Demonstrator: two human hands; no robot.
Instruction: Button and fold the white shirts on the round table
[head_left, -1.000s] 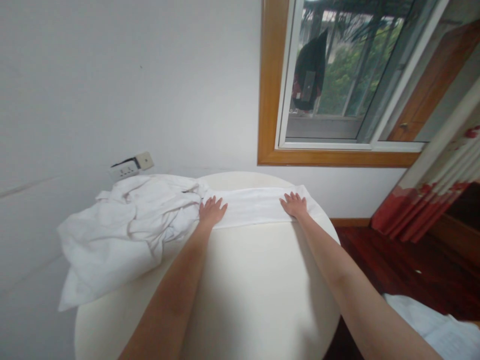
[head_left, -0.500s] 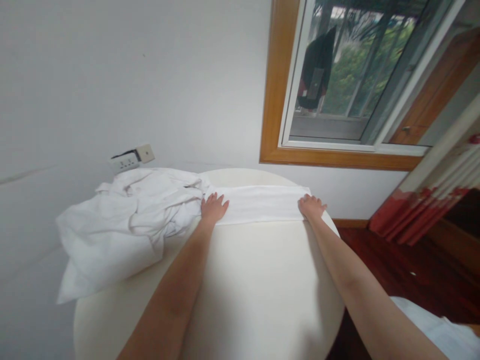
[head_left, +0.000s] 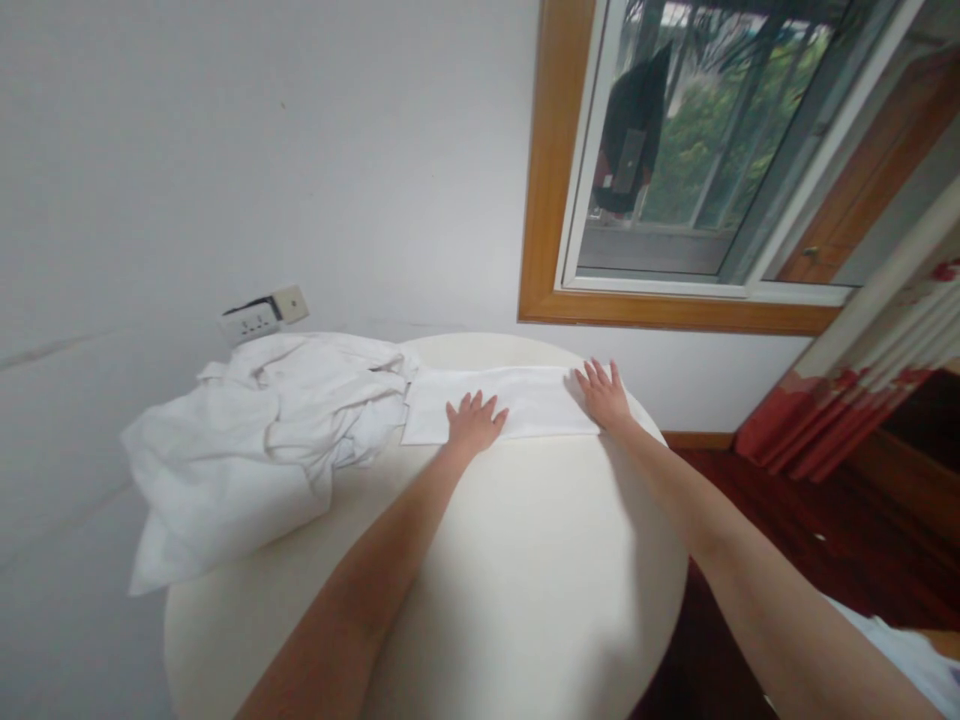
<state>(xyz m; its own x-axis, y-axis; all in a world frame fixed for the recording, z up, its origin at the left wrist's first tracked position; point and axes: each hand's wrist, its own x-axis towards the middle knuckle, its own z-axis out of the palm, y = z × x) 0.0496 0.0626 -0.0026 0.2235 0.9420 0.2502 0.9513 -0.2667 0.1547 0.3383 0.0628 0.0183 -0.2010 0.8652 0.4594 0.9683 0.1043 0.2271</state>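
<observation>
A white cloth, folded into a long flat strip, lies across the far part of a round, cream-white table. My left hand rests on the strip left of its middle, palm down with fingers spread. At the strip's right end, my right hand lies flat on it, fingers apart. Left of the strip, and meeting its left end, is a heap of crumpled white cloth, part of which hangs past the table's left edge.
Behind the table stands a white wall with a power socket. A wood-framed window is at the upper right. A red and cream curtain hangs at the right above the dark red floor. Some white fabric shows at the lower right.
My left hand has slid right along the strip, away from its left end. My right hand has shifted slightly left and now lies flatter, fingers pointing away. The strip's left end is now uncovered.
</observation>
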